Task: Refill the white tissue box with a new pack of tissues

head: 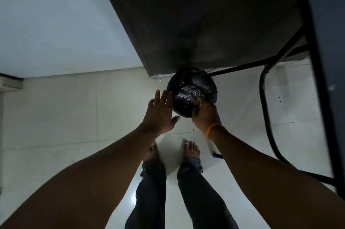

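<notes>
Tissue box: not in view; no tissue pack seen either
Bin (192,91): on floor, straight ahead of both hands
Right hand (204,112): nearer, fingers curled at bin's crinkled plastic (187,96); grip unclear
Left hand (160,112): spread flat, empty, beside the rim

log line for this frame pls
phase: discarding wrapper | right hand: pressing clear plastic wrap into black-lined bin | left hand: open, beside bin | tissue box: not visible

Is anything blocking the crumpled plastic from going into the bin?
Nothing visible. The right hand has the crumpled plastic inside the mouth of the bin; the open left hand is beside the rim, not over it.
</notes>
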